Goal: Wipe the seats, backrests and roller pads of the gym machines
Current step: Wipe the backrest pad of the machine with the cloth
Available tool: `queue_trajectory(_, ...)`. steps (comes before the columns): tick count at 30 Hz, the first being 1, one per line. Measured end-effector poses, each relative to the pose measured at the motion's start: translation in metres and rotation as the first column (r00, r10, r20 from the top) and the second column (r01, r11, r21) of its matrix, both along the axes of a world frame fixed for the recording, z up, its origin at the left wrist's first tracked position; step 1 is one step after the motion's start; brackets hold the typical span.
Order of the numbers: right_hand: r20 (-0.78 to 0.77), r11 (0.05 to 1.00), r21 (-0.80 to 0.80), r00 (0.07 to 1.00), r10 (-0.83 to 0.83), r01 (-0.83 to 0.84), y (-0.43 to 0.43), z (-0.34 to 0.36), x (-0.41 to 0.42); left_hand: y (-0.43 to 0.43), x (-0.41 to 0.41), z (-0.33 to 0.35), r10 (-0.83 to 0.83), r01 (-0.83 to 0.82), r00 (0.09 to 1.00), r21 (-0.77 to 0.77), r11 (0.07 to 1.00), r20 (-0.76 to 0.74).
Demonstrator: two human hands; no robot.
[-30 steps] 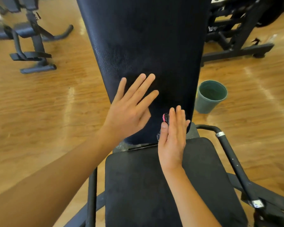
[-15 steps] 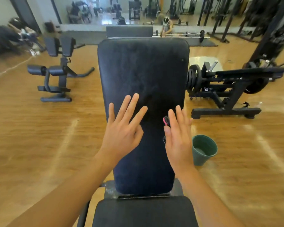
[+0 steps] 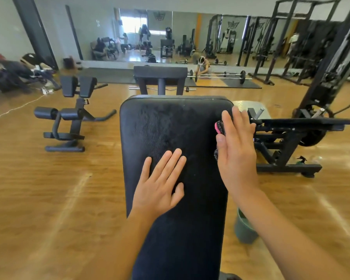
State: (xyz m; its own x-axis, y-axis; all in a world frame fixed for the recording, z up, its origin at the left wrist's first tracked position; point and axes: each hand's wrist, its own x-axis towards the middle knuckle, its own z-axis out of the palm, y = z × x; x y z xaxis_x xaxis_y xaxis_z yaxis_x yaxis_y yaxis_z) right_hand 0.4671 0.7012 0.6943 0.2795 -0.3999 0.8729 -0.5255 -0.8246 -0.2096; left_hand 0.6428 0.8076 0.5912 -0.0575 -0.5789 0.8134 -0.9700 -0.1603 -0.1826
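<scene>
My left grip (image 3: 160,188) lies flat, fingers straight, on the middle of the black padded vinyl backrest (image 3: 170,128). My right grip (image 3: 236,150), also open-fingered, presses the pink-and-black cleaning pad (image 3: 219,127) against the backrest's upper right edge; the pad peeks out beside my thumb.

**Wiper mostly covered, bucket half hidden**

The right hand (image 3: 235,150) covers all but the edge of a pink-and-black wiping pad (image 3: 219,127), whose kind is unclear. The right forearm (image 3: 271,229) hides part of the green bucket (image 3: 243,229). The picture's bottom edge cuts off the backrest (image 3: 170,128).
</scene>
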Motion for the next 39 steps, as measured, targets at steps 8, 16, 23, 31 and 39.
queue_trajectory(8, 0.018, 0.998, 0.012, 0.998, -0.059, 0.058, -0.028, 0.036, 0.025, -0.003, 0.001, -0.005, 0.013, -0.013, 1.000, -0.039, 0.999, -0.006)
queue_trajectory(16, 0.069, 0.995, -0.097, 0.997, 0.027, -0.020, -0.027, 0.050, 0.056, -0.002, 0.003, -0.006, -0.003, 0.002, 1.000, -0.048, 0.999, -0.012)
queue_trajectory(23, -0.457, 0.897, -0.303, 0.875, 0.161, -0.323, -0.040, 0.085, 0.070, 0.000, 0.005, -0.006, -0.022, 0.021, 1.000, -0.033, 0.999, -0.017)
queue_trajectory(31, -0.710, 0.812, -0.278, 0.679, 0.186, -0.513, -0.049, 0.107, 0.068, 0.001, 0.004, -0.006, -0.018, 0.018, 1.000, -0.025, 1.000, -0.017)
queue_trajectory(39, -0.778, 0.707, -0.328, 0.604, 0.174, -0.626, -0.022, 0.114, 0.130, 0.001, 0.004, -0.006, -0.009, 0.008, 1.000, -0.006, 1.000, -0.013)
